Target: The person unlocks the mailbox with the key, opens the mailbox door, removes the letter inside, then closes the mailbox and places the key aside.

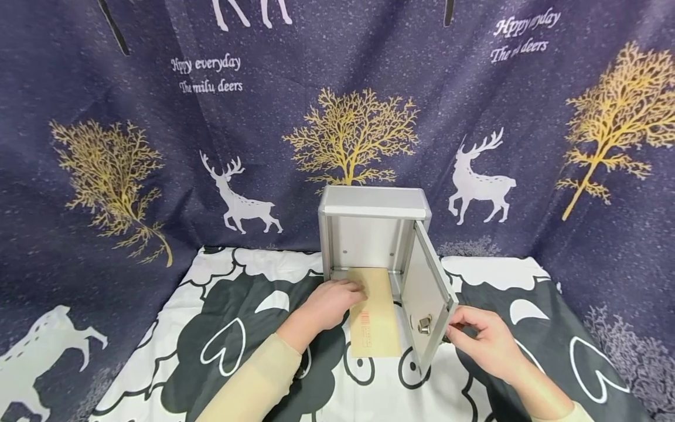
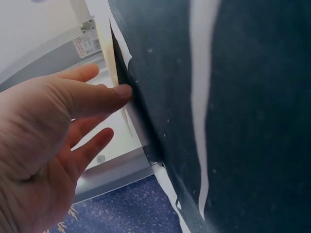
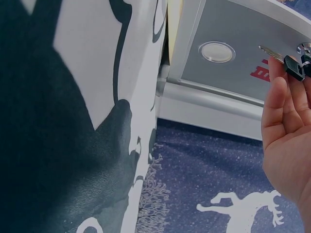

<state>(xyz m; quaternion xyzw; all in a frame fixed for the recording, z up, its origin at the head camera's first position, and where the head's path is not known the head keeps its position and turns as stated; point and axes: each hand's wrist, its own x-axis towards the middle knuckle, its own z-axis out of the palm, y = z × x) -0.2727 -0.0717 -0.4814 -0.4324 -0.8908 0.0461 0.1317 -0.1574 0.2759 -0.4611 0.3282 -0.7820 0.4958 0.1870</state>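
Observation:
A brown envelope (image 1: 377, 316) juts out of an upright metal mailbox (image 1: 374, 202), its outer part over the cloth. My left hand (image 1: 336, 300) reaches in at the mailbox's open front, fingers at the envelope's left edge. In the left wrist view, the thumb (image 2: 114, 97) lies along that edge and the other fingers are spread. The mailbox door (image 1: 429, 293) stands swung out to the right. My right hand (image 1: 482, 337) is at its outer face, thumb and forefinger pinching a black-headed key (image 3: 295, 69) at the lock; a metal key blade points down beside the fingertips.
A white and dark cartoon-patterned cloth (image 1: 253, 346) covers the table. Behind it hangs a dark blue curtain (image 1: 263, 129) with deer and trees, close to the mailbox's back. The door carries a round window (image 3: 217, 52) and a lock on its inner side (image 1: 424, 325).

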